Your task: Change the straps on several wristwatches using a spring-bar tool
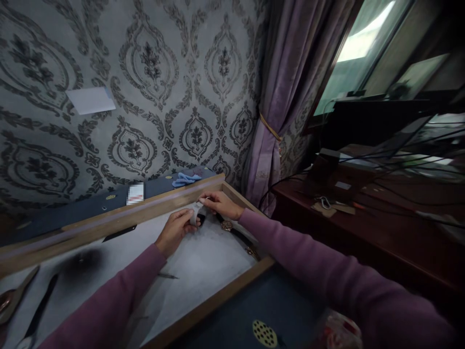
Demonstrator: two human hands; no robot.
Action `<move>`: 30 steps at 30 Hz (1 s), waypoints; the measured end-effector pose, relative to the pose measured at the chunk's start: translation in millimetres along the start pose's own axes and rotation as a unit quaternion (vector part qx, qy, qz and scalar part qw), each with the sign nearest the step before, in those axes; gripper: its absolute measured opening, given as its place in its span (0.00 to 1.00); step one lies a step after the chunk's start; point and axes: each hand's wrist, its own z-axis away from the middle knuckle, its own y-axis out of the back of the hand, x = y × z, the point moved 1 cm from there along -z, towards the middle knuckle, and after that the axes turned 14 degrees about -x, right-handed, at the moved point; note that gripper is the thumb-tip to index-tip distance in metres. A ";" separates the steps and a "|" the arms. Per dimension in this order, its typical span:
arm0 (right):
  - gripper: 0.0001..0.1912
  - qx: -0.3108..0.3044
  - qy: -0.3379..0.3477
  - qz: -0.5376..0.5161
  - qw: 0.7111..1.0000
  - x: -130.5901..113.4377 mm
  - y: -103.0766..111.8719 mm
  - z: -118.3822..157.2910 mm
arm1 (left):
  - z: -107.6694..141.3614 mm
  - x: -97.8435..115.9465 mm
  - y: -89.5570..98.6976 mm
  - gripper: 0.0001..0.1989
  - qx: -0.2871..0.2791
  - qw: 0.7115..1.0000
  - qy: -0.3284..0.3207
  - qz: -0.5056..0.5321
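Observation:
Both of my hands are over a shallow wood-framed tray with a white lining (214,261). My left hand (174,230) is closed on a pale, curved watch strap (195,213), gripping it between thumb and fingers. At the strap's upper end, my right hand (221,204) pinches it with thumb and forefinger. A small black part (200,220) shows just beside the left fingertips; whether it belongs to the strap I cannot tell. Below my right wrist lies a wristwatch (227,226) with a dark strap and a gold-toned case. A thin, pointed tool (168,276) rests near my left forearm.
More watches, one with a black strap (41,305), lie at the tray's left. A flat black strip (119,233) is by the back rim. Behind it are a blue cloth (186,179) and a small white packet (135,193). A dark red desk (363,237) with cables stands right.

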 end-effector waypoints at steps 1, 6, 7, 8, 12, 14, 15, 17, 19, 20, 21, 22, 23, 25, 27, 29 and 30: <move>0.25 -0.002 0.000 0.002 1.000 -0.3 -0.4 0.0 | -0.1 0.1 -0.1 0.19 -0.001 1.000 0.001 0.000; 0.26 -0.004 -0.003 0.013 1.000 -1.0 -1.1 -0.1 | 0.1 -1.0 0.6 0.18 -0.004 1.000 -0.003 -0.001; 0.26 -0.002 -0.003 0.015 1.000 -1.0 -0.9 -0.1 | 0.4 -1.3 0.8 0.18 -0.004 1.000 -0.005 -0.002; 0.26 0.000 -0.003 0.017 1.000 -0.9 -0.6 -0.1 | 0.7 -1.5 0.9 0.18 -0.005 1.000 -0.006 -0.002; 0.24 0.006 -0.003 0.027 1.000 -1.3 0.4 0.3 | 1.7 -1.2 0.6 0.17 -0.010 1.000 -0.011 -0.006; 0.23 0.003 -0.002 0.032 0.999 -1.9 0.2 0.6 | 1.7 -0.9 0.2 0.17 -0.012 1.000 -0.010 -0.009; 0.23 0.000 -0.002 0.034 0.999 -2.3 -0.1 0.7 | 1.6 -0.8 0.0 0.17 -0.012 1.000 -0.010 -0.011; 0.22 -0.006 -0.003 0.036 0.999 -3.2 -0.8 0.9 | 1.4 -0.8 -0.1 0.17 -0.011 1.000 -0.008 -0.017; 0.23 -0.009 -0.005 0.036 0.999 -3.8 -1.5 1.1 | 1.3 -1.1 0.0 0.17 -0.009 1.000 -0.006 -0.024; 0.23 -0.011 -0.006 0.036 0.999 -4.1 -1.9 1.3 | 1.3 -1.3 0.1 0.17 -0.008 1.000 -0.005 -0.027; 0.23 -0.014 -0.007 0.035 0.999 -4.5 -2.3 1.5 | 1.2 -1.6 0.2 0.16 -0.007 0.999 -0.005 -0.031; 0.23 -0.018 -0.008 0.034 0.999 -4.9 -2.7 1.8 | 1.1 -1.9 0.4 0.16 -0.005 0.999 -0.005 -0.034; 0.24 -0.022 -0.009 0.033 0.999 -5.5 -3.2 2.2 | 1.0 -2.3 0.5 0.16 -0.003 0.999 -0.004 -0.037; 0.24 -0.034 -0.012 0.032 0.999 -7.1 -4.4 2.9 | 0.5 -3.1 0.7 0.15 0.000 0.999 -0.004 -0.043; 0.25 -0.044 -0.013 0.032 0.998 -9.0 -5.9 3.4 | -0.1 -3.9 0.7 0.14 0.000 0.999 -0.004 -0.047; 0.26 -0.048 -0.011 0.033 0.998 -10.8 -7.0 3.6 | -0.8 -4.4 0.4 0.14 0.000 0.999 -0.003 -0.046; 0.26 -0.046 -0.008 0.034 0.998 -11.5 -7.3 3.6 | -1.0 -4.3 0.2 0.13 0.000 0.999 -0.003 -0.045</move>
